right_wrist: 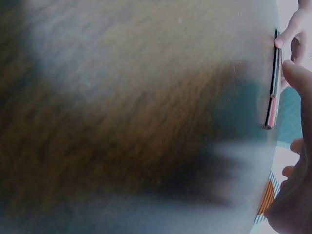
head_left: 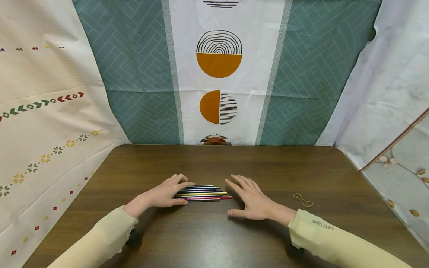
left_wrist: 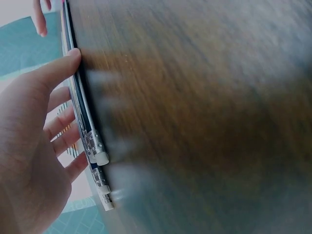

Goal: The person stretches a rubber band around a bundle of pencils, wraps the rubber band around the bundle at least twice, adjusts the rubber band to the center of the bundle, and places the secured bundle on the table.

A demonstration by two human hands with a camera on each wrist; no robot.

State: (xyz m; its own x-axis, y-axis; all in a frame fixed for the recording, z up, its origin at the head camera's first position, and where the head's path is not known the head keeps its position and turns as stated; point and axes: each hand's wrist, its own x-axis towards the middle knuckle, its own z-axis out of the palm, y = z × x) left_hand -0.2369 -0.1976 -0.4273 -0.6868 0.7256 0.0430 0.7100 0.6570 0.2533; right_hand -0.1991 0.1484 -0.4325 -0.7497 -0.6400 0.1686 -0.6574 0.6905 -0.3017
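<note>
Several pencils (head_left: 204,194) in dark, yellow, white and pink lie side by side on the table, their right-hand ends uneven. My left hand (head_left: 164,193) spans their left part, with the thumb at the near edge and the fingers at the far edge, holding the row between them. White erasers in metal ferrules (left_wrist: 100,153) show at the pencils' ends in the left wrist view. To the right of the row is my right hand (head_left: 253,199), fingers spread and thumb apart, holding nothing. The pink pencil (right_wrist: 271,111) reaches furthest toward it.
A thin yellowish rubber band (head_left: 303,200) lies on the brown wooden table (head_left: 207,238), right of my right hand. Patterned cloth (head_left: 140,74) hangs behind the table's far edge, with pale cloths at both sides.
</note>
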